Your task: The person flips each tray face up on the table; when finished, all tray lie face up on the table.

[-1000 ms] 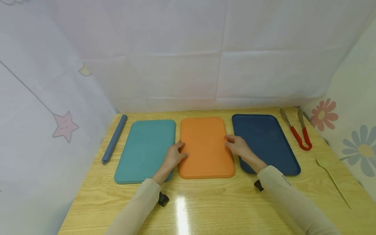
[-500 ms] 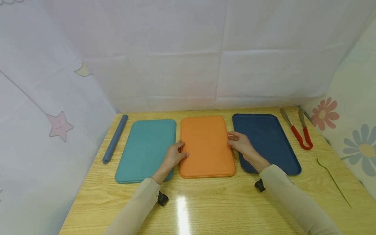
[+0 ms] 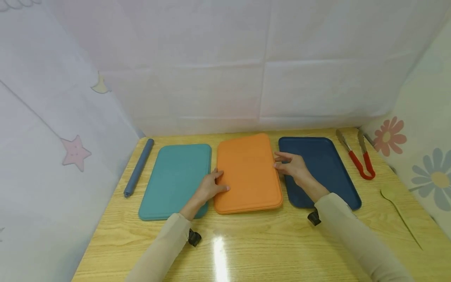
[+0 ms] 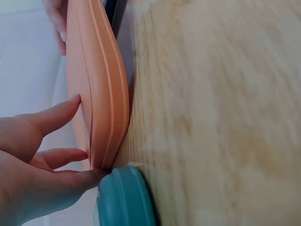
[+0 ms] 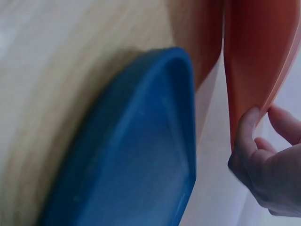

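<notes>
1. Orange tray (image 3: 248, 174): ctr of head frame, btwn the other two trays. Sits tilted, R side raised, L side low.
2. L hand (image 3: 209, 186): on the orange tray's L edge, just L of frame ctr. Thumb on top face, other fingers at the edge, gripping it there. L wrist view: lowest finger tucked btwn orange edge & teal rim.
3. R hand (image 3: 295, 168): R of ctr, pinching the orange tray's R edge; in R wrist view a finger is against the underside, thumb on the other side. Forearm passes over the navy tray.
4. Teal tray (image 3: 176, 182): L of ctr, flat on the table (image 3: 246, 250), just beside orange; L hand & wrist overlap its R edge in head view.
5. Navy tray (image 3: 318, 168): R of ctr, flat w/ raised rim facing up, near orange.
6. Blue-grey roll (image 3: 139, 168): far L of table, slanting, near teal.
7. Tongs (image 3: 356, 163): R side of frame, red handles toward the viewer, metal tips up-frame, spread apart.
8. Gold spoon (image 3: 388, 194): lower R, bowl up-frame, thin handle running down to the R.
9. Pale cloth (image 3: 197, 90): behind the table, top half of frame; star printed L, flowers R.
</notes>
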